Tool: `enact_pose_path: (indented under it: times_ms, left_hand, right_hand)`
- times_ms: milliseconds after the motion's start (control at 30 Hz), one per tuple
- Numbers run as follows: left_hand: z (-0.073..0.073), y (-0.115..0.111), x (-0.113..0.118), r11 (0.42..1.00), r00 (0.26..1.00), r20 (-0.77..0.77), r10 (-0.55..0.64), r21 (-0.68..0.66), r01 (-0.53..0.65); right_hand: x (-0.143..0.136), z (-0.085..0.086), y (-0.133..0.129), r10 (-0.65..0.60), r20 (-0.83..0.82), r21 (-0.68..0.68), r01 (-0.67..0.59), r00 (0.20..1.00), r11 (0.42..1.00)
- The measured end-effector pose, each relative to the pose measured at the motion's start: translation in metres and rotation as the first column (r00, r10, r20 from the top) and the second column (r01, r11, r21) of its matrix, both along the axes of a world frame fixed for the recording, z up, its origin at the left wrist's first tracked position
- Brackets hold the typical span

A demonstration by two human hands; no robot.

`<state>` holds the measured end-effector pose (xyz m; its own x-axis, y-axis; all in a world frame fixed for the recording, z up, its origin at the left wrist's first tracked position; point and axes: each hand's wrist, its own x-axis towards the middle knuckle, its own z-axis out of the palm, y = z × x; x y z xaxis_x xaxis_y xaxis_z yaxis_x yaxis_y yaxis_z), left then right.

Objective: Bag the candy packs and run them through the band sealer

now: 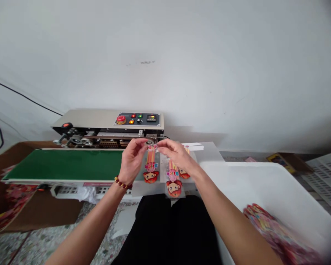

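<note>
Both hands pinch the top edge of a clear packet (151, 165) of pink and yellow sticks with a cartoon face at its lower end. My left hand (132, 160), with a beaded bracelet at the wrist, grips the packet's left corner. Fingers of my right hand (176, 152) close on its right corner. The packet hangs at the right end of a green conveyor belt (71, 164), under the sealing machine's rollers. A second packet (173, 182) lies just to the right, and a third (184, 173) is partly hidden behind my right hand.
The sealing machine (93, 119) has a lit control panel (139, 119). A white tub (237, 180) with several packets (276, 232) stands on the right. At the left is a cardboard box (49, 208) with red packets. White crates (327, 173) are at the far right.
</note>
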<state>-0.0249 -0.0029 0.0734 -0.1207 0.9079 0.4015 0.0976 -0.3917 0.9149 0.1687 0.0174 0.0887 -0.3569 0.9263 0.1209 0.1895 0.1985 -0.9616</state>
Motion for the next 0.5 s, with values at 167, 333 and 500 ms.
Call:
enact_pose_path:
  times_ms: [167,333,500]
  left_hand:
    - [0.021,-0.018,-0.008,0.980,0.987,0.071,-0.143,-0.126,0.151]
    - [0.031,-0.025,-0.012,0.950,0.969,0.026,-0.246,-0.189,0.247]
    - [0.036,-0.027,-0.010,0.946,0.968,0.010,-0.252,-0.210,0.249]
  right_hand:
    - [-0.016,0.027,-0.013,-0.018,-0.038,0.083,0.021,0.999,0.996]
    - [-0.017,0.033,-0.026,-0.033,-0.091,0.068,0.039,0.995,0.997]
    - [-0.016,0.034,-0.029,-0.044,-0.062,0.113,0.050,0.997,0.992]
